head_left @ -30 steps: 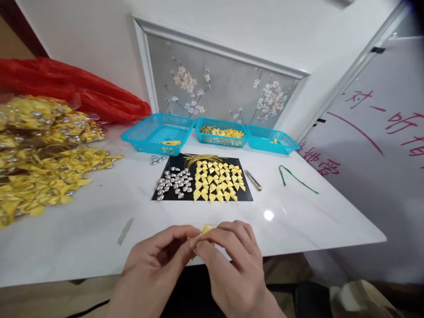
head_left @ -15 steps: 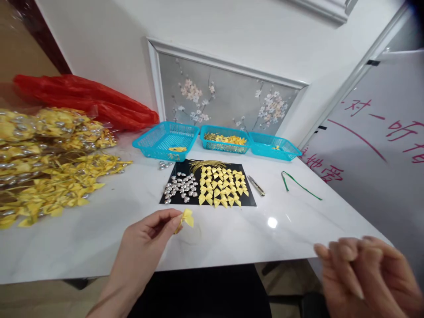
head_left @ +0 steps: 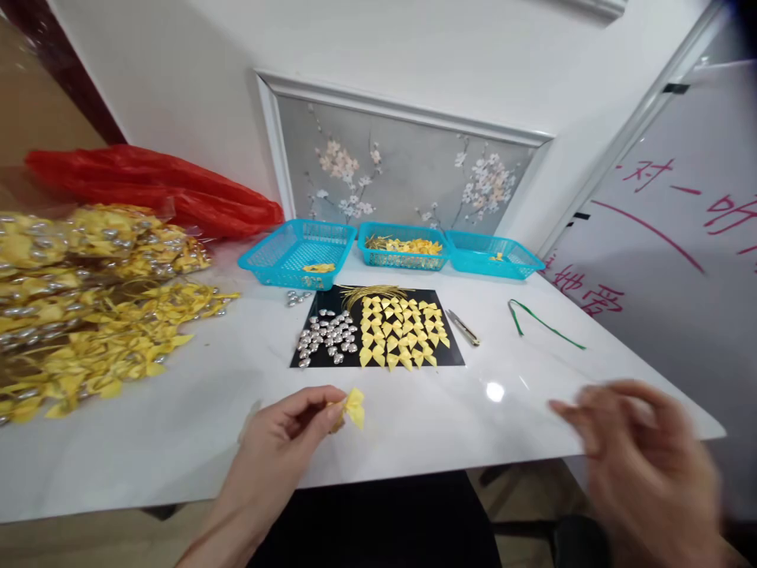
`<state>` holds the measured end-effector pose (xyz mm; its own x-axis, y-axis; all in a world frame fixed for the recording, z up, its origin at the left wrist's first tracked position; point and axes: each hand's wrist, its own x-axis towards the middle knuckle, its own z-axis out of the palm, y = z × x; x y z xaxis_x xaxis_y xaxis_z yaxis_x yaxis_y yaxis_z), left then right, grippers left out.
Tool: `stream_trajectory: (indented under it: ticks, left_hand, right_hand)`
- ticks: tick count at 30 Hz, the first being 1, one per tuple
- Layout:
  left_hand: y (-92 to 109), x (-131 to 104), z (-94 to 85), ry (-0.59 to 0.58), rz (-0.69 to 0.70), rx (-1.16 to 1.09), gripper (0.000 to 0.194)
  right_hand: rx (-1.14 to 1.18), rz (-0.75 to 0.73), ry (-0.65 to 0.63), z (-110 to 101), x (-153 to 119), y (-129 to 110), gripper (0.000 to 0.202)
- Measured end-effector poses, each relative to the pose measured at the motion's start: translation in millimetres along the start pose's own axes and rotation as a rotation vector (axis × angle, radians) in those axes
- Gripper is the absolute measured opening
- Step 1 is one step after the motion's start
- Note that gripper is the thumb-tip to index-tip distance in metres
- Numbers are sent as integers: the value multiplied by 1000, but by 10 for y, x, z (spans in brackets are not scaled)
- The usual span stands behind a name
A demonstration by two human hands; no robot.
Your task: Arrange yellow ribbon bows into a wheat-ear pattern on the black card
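Between the thumb and fingertips of my left hand [head_left: 296,430] is a small yellow ribbon bow [head_left: 354,407], held above the near part of the white table. My right hand [head_left: 642,450] is off to the right, over the table's near edge, blurred by motion. Its fingers are curled together, and whatever they may pinch is too blurred to make out. Beyond my left hand lies a black mat [head_left: 453,355]. Rows of yellow bows [head_left: 402,335], silver heart-shaped beads [head_left: 328,338] and a bundle of gold wires [head_left: 375,293] rest on it.
Beside the mat lies a utility knife [head_left: 464,327], with a green ribbon [head_left: 547,325] farther right. Blue baskets [head_left: 287,276] line the wall. Yellow bow-and-bead strands [head_left: 118,331] and a red bag [head_left: 154,189] fill the left side. A whiteboard [head_left: 662,237] borders the right.
My left hand has shifted slightly right and down with the bow. My right hand has moved up, its fingers still curled. The view has turned slightly.
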<state>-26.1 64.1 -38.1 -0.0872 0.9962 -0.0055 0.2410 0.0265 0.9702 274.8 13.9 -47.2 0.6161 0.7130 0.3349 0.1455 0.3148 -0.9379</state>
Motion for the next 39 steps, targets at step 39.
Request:
stream_trajectory:
  ticks: [39]
  left_hand:
    - [-25,836,52,-114,425,775,12]
  right_hand:
    - [-524,-51,-825,1168,-229,148,15]
